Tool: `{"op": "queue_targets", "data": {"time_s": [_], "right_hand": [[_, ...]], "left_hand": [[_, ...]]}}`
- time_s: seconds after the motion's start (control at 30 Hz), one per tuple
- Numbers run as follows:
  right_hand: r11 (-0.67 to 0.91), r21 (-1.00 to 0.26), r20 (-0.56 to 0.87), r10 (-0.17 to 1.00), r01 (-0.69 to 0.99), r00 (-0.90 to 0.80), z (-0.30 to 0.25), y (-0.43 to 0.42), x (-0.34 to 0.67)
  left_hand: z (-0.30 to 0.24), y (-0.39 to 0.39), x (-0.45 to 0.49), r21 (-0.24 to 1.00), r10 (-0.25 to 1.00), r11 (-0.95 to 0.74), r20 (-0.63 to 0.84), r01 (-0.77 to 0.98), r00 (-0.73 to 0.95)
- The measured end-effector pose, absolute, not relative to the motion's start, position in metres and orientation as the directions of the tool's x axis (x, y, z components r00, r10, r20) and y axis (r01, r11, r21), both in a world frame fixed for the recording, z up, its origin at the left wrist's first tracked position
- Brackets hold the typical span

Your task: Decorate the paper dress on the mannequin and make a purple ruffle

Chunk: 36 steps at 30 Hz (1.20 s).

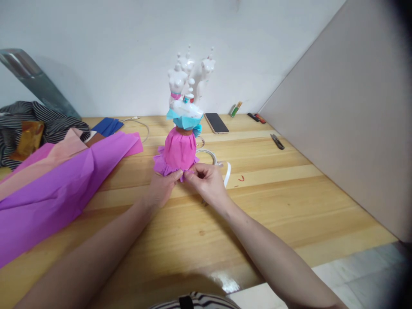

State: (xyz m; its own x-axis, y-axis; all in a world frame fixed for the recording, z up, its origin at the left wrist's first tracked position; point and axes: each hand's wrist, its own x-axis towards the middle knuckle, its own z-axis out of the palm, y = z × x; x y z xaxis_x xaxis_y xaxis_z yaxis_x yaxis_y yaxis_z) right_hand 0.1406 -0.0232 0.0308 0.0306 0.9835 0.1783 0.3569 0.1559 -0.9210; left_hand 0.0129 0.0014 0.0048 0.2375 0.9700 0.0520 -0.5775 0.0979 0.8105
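Note:
A small white mannequin bust (177,81) stands on the wooden table (264,206), dressed in a pink paper skirt (180,150) with a blue paper frill (184,118) at the waist and a purple ruffle (161,165) at the hem. My left hand (162,186) pinches the purple ruffle at the front of the hem. My right hand (207,180) pinches the same ruffle just to the right. Both hands have their fingers closed on the paper.
Purple, pink and blue tissue sheets (58,184) lie at the left beside striped cloth (38,118). A tape roll (207,155) sits behind my right hand. A phone (216,122), small scissors (277,141), lighters (256,117) and more white busts (204,73) are farther back. A grey panel (347,124) bounds the right.

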Motion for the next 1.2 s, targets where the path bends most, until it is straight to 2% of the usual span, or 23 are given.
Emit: {"op": "queue_targets", "data": {"time_s": [0.53,0.87,1.2], "right_hand": [[0.053,-0.974,0.069,0.995,0.219,0.066,0.029,-0.021,0.139],[0.131,-0.899,0.125,0.991,0.417,-0.044,0.035,-0.02,0.149],[0.083,-0.918,0.062,0.996,0.387,-0.067,0.031,-0.021,0.145]], "left_hand": [[0.004,0.002,0.012,0.815,0.966,0.137,0.017,-0.564,0.259],[0.005,0.002,0.012,0.765,0.96,0.139,0.052,-0.63,0.274],[0.004,0.002,0.012,0.781,0.964,0.137,0.037,-0.609,0.265]]}}
